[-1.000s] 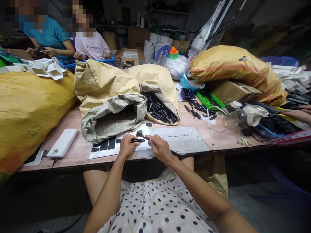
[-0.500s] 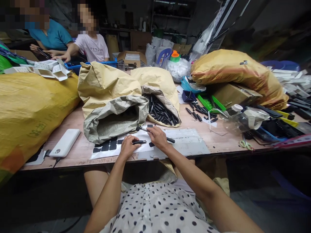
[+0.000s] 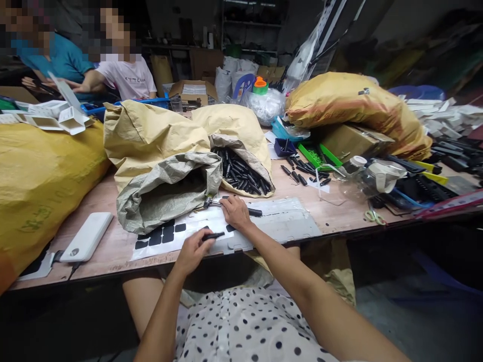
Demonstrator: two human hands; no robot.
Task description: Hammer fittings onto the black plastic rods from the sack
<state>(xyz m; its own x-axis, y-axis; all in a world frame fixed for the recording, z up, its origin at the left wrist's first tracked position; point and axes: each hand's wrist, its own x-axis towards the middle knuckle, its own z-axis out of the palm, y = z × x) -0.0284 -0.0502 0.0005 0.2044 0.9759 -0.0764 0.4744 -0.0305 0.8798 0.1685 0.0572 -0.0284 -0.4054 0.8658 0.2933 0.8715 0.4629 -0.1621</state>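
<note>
My left hand (image 3: 195, 247) is closed at the front edge of the table, its thumb and fingers pinching a slim black pen-shaped part (image 3: 213, 236) that points right. My right hand (image 3: 235, 211) is closed around the metal shaft of a hammer-like tool (image 3: 255, 212); the tool's dark head sticks out to the left and its black handle to the right. Beneath both hands are a white sheet with black rounded stickers (image 3: 155, 236) and a grey board (image 3: 289, 221). Just beyond, one sack (image 3: 158, 146) gapes with a dark inside, and another (image 3: 236, 118) spills similar black parts (image 3: 245, 173).
A white power bank (image 3: 86, 236) and a bulging yellow sack (image 3: 45, 186) lie left. To the right are a green tray (image 3: 319, 157), a clear plastic bottle (image 3: 362, 181), scissors (image 3: 374, 216) and an orange-yellow sack (image 3: 350, 108). Two people (image 3: 126, 75) sit across the table.
My left hand has drawn back toward the table edge with the black part, away from the tool. My right hand stays on the tool. The whole view has shifted slightly.
</note>
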